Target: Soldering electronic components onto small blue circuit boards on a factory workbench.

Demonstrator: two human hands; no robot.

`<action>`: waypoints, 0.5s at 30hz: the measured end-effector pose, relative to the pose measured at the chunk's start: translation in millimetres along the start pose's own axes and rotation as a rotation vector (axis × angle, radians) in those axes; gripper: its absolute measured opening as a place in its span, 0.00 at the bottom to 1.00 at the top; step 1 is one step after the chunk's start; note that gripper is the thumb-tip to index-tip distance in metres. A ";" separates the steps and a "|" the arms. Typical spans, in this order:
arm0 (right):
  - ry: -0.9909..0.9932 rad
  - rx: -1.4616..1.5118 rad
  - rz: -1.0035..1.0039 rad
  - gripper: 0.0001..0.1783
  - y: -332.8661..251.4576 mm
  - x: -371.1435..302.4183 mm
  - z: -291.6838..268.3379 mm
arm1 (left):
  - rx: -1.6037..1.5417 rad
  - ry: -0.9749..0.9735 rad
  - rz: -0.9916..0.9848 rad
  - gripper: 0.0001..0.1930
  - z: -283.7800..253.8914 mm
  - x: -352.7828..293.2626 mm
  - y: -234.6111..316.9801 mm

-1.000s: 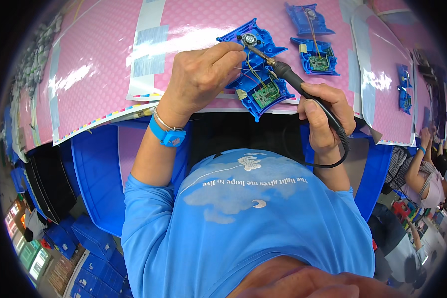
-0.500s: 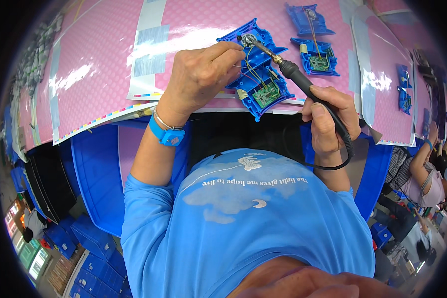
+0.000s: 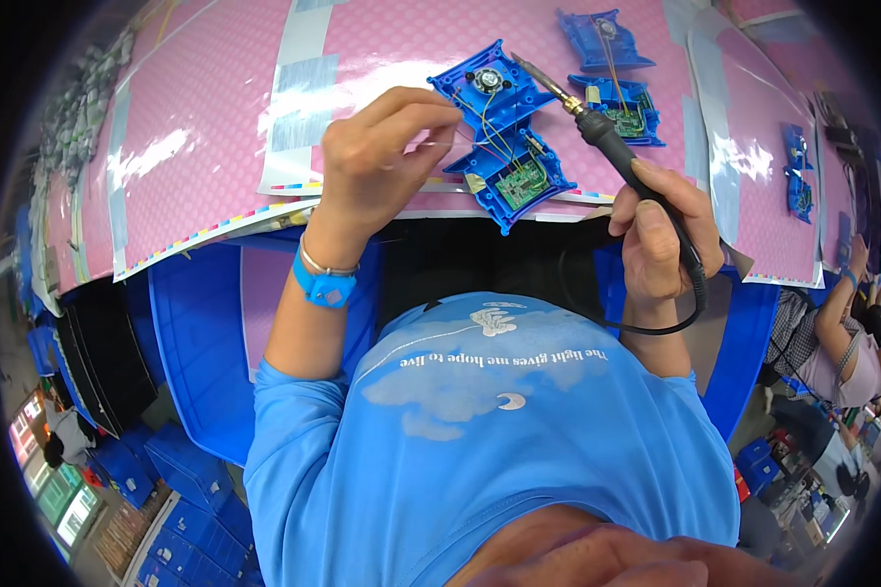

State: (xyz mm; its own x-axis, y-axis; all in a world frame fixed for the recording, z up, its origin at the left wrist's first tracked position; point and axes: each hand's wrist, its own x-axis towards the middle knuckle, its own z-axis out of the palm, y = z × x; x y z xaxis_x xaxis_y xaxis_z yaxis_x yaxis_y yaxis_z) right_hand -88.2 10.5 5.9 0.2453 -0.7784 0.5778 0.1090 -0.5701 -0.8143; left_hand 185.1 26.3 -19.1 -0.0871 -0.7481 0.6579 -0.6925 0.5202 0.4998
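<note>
My right hand (image 3: 668, 230) grips a black soldering iron (image 3: 609, 140); its metal tip points up and left, apart from the work. Left of it lie two joined-by-wire halves of a blue plastic housing. The far half (image 3: 465, 73) holds a round speaker (image 3: 486, 81), and the near half (image 3: 507, 217) carries a green circuit board (image 3: 524, 184). Thin yellow and red wires run between them. My left hand (image 3: 387, 147) is just left of the housing, thumb and fingers pinched on a thin solder wire (image 3: 450, 144), which is hard to make out.
Another blue housing with a circuit board (image 3: 628, 122) lies back right, and a further one (image 3: 799, 176) farther right. Pink patterned sheeting (image 3: 206, 127) covers the table. The iron's black cable (image 3: 646, 331) loops below my right hand. Blue bins (image 3: 198, 352) stand under the table edge.
The soldering iron's tip has lifted off the speaker and moved up and right. My left hand has drawn back left, away from the housing.
</note>
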 end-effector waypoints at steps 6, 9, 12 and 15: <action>0.041 -0.013 0.075 0.19 -4.7 -4.7 -5.8 | 0.100 0.032 0.093 0.09 2.3 -2.7 0.1; 0.026 0.004 0.093 0.18 -3.7 -6.9 -5.3 | 0.212 -0.099 0.095 0.10 4.6 8.4 7.8; -0.018 -0.036 0.119 0.18 -5.0 -7.6 -4.2 | 0.253 -0.168 0.131 0.11 7.2 13.4 5.0; -0.052 -0.056 0.128 0.18 -3.9 -8.5 -3.7 | 0.217 -0.101 0.205 0.11 9.6 13.1 2.3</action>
State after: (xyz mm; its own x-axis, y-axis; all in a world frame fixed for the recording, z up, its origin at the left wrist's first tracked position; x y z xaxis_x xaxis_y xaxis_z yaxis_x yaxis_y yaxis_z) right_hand -94.3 18.4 4.4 0.3037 -0.8318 0.4647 0.0206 -0.4819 -0.8760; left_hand 175.5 13.8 -14.8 -0.3039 -0.6799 0.6674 -0.7888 0.5724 0.2240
